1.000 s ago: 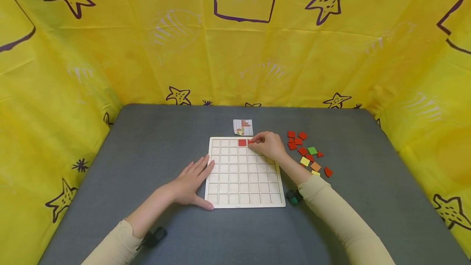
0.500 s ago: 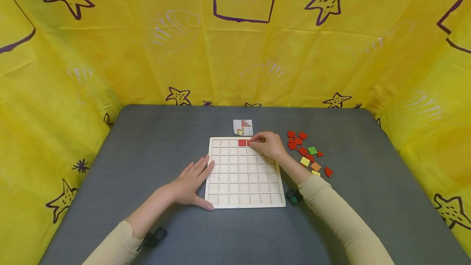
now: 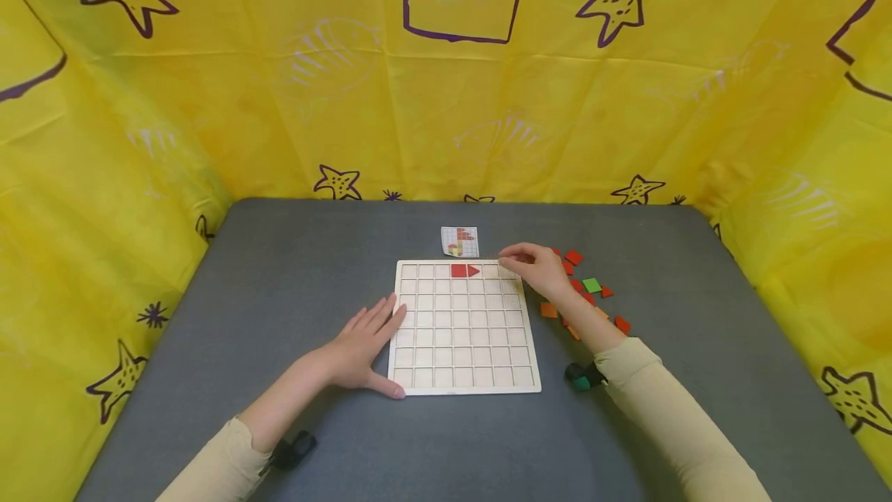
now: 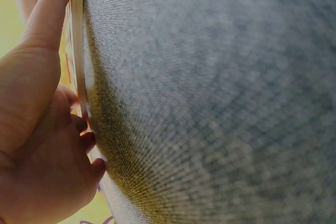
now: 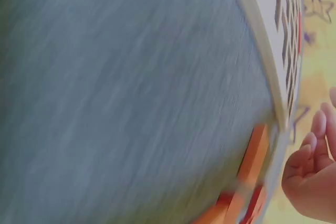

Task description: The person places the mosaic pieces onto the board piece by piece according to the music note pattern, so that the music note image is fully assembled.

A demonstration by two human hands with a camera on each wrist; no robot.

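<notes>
A white grid board lies on the grey table. In its top row a red square tile sits in one cell, and a red triangle tile lies in the cell to its right, pointing right. My left hand rests along the board's left edge, fingers spread and thumb at the lower left corner. Over the board's top right corner hovers my right hand, fingers loosely bent and holding nothing. The right wrist view shows that hand raised beside the board.
Right of the board lie loose tiles, partly hidden by the right forearm: several red ones, a green tile and an orange tile. A small pattern card lies behind the board. Yellow cloth hangs around the table.
The right hand has let go of the red triangle, which now shows fully in its cell, and has moved right toward the loose tiles. The left hand has stayed put.
</notes>
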